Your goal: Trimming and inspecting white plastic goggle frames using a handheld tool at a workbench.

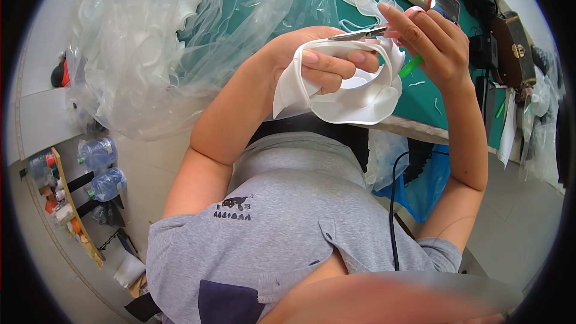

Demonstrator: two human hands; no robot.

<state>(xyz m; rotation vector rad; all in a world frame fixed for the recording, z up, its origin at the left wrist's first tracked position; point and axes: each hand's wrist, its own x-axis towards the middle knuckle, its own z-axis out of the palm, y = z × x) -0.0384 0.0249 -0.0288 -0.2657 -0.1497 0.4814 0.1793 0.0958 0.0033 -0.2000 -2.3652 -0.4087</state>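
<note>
We seem midway through trimming: our left hand curls inside the white piece, our right hand grips the bladed tool, thin strips lie cut, remainder unclear.

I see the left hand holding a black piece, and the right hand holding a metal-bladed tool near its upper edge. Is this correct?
Not quite: in the head view, the piece is white, not black. The left hand does hold it, and the right hand holds the metal-bladed tool near its upper edge.
</note>
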